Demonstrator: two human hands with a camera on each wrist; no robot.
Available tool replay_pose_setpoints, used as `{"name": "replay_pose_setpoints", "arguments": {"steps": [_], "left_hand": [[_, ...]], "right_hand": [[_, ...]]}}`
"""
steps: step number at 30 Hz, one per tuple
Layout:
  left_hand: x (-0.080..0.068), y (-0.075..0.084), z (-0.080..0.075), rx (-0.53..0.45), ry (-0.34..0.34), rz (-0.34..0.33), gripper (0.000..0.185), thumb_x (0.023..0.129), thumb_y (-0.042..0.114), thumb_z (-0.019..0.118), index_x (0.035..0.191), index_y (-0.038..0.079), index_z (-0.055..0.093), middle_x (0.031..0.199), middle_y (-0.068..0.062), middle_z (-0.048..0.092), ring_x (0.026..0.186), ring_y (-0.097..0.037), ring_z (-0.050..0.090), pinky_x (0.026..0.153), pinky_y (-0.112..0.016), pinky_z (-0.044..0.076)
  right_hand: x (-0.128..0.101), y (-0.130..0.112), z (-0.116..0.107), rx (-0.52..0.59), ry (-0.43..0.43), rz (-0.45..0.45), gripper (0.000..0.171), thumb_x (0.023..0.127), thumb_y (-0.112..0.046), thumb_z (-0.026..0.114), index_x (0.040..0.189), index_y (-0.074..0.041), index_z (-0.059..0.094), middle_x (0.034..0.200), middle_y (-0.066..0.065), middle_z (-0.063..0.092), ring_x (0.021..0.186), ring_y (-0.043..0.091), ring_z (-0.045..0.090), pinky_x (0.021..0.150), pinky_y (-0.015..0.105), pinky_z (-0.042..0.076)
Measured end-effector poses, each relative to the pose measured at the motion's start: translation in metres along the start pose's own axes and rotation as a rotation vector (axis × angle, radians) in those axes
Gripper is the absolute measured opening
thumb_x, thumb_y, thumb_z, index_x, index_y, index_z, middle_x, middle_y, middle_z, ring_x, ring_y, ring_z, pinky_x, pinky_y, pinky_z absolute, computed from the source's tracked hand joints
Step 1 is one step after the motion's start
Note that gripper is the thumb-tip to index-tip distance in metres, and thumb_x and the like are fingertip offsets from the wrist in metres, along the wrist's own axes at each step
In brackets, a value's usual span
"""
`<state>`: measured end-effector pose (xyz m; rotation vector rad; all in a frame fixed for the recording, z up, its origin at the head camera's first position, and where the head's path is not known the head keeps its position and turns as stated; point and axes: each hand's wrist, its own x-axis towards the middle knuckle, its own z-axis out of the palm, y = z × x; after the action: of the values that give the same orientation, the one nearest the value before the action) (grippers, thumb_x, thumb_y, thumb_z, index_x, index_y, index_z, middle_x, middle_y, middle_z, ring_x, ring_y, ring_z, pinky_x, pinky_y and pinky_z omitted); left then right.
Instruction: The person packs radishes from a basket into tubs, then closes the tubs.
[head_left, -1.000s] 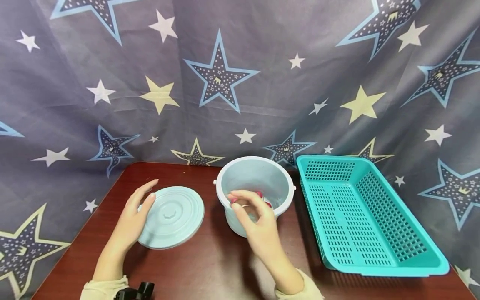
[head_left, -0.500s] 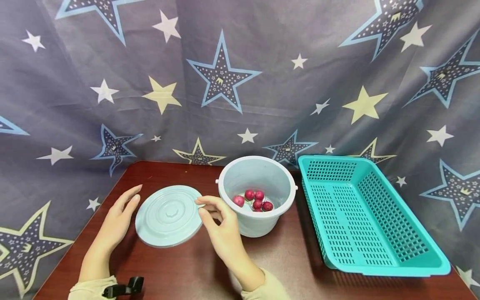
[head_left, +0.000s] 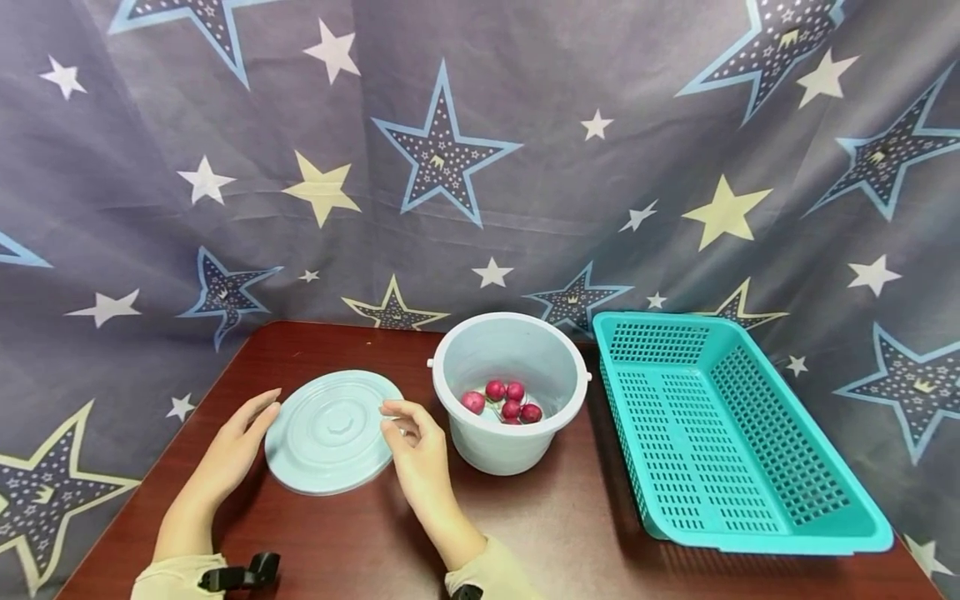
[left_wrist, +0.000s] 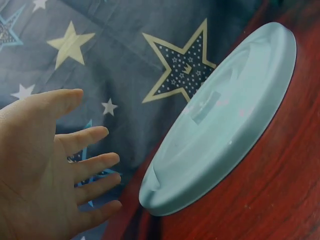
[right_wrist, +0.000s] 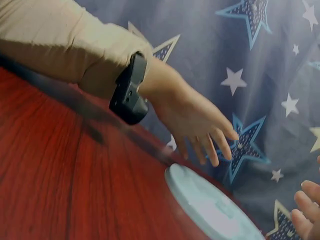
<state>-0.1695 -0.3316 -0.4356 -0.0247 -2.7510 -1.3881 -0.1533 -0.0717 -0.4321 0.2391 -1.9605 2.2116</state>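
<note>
The pale blue lid lay flat on the dark red table, just at nine o'clock of the pale blue bucket. The left hand was at the lid's nine o'clock edge, fingers straight and spread; the left wrist view showed them just clear of the rim, holding nothing. The right hand was at the lid's three o'clock edge, fingers loosely bent, the fingertips at the rim; whether they touched it could not be told. Neither hand gripped anything. The bucket stood upright and uncovered, with red radishes in its bottom. At three o'clock of the bucket, just beside it, sat a teal slotted basket. A star-printed grey cloth hung behind the table at twelve o'clock.
</note>
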Motion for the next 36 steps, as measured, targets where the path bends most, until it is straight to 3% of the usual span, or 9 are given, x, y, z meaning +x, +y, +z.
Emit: {"name": "replay_pose_setpoints", "arguments": {"steps": [8, 12, 18, 27, 36], "left_hand": [[0.0, -0.009, 0.001, 0.007, -0.032, -0.044, 0.067, 0.107, 0.044, 0.036, 0.151, -0.006, 0.028, 0.151, -0.033, 0.029, 0.14, -0.051, 0.023, 0.107, -0.067, 0.022], [0.0, -0.012, 0.0, 0.006, -0.046, -0.064, 0.066, 0.107, 0.042, 0.037, 0.15, -0.008, 0.028, 0.151, -0.035, 0.028, 0.138, -0.052, 0.024, 0.106, -0.066, 0.023], [0.0, -0.017, 0.001, 0.007, -0.064, -0.092, 0.065, 0.107, 0.042, 0.036, 0.15, -0.007, 0.027, 0.151, -0.036, 0.027, 0.139, -0.052, 0.023, 0.106, -0.066, 0.024], [0.001, -0.021, 0.005, -0.013, -0.064, -0.109, 0.064, 0.107, 0.039, 0.038, 0.149, -0.009, 0.028, 0.149, -0.036, 0.03, 0.138, -0.05, 0.026, 0.107, -0.063, 0.024], [0.0, -0.022, 0.004, -0.041, -0.071, -0.135, 0.064, 0.107, 0.039, 0.037, 0.149, -0.009, 0.029, 0.151, -0.034, 0.028, 0.141, -0.048, 0.023, 0.11, -0.061, 0.022]], "right_hand": [[0.005, 0.023, 0.001, -0.11, 0.017, 0.106, 0.029, 0.088, -0.011, 0.067, 0.117, -0.005, 0.068, 0.112, 0.012, 0.068, 0.096, 0.016, 0.063, 0.08, 0.025, 0.049], [0.006, 0.034, -0.001, -0.159, -0.003, 0.142, 0.035, 0.089, -0.012, 0.068, 0.121, -0.001, 0.064, 0.115, 0.014, 0.066, 0.097, 0.019, 0.063, 0.078, 0.027, 0.052], [0.011, 0.047, -0.006, -0.245, -0.006, 0.136, 0.036, 0.089, -0.014, 0.069, 0.122, -0.001, 0.063, 0.116, 0.013, 0.065, 0.1, 0.024, 0.062, 0.084, 0.032, 0.051], [0.02, 0.055, -0.006, -0.368, 0.013, 0.098, 0.036, 0.087, -0.009, 0.069, 0.122, 0.001, 0.064, 0.116, 0.011, 0.065, 0.098, 0.025, 0.061, 0.083, 0.03, 0.05], [0.021, 0.059, 0.0, -0.494, 0.004, 0.107, 0.04, 0.086, -0.009, 0.071, 0.125, -0.001, 0.063, 0.099, 0.009, 0.062, 0.096, 0.023, 0.055, 0.084, 0.034, 0.046]]}}
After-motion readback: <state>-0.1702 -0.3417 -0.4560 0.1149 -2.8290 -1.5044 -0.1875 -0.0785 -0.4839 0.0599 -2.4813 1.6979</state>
